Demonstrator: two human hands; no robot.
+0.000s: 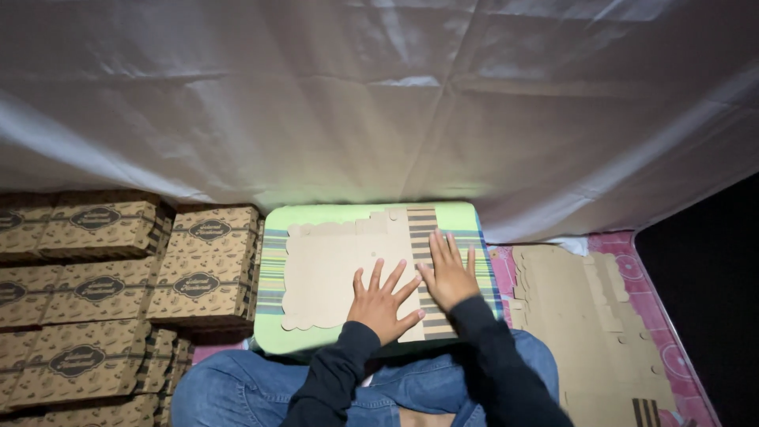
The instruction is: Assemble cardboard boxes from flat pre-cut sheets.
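Far across the scene we see a creased white sheet (379,95). Left: stacked brown patterned cardboard boxes (103,277). Right: pile of flat die-cut cardboard blanks (585,316) on pink cloth. Centre: green striped surface (273,269) carrying one flat cardboard blank (332,273), scalloped edges, matte. Left hand (383,304) and right hand (448,275) lie on it, fingers spread flat, gripping nothing.

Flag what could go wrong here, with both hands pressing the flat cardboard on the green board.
The flat cardboard sheet overhangs the green board near the lap, so pressing by the left hand and right hand might bend it off a crease. The board seems to rest on the knees and may tip. The stack of folded boxes stands close to the left and could be knocked by an elbow.
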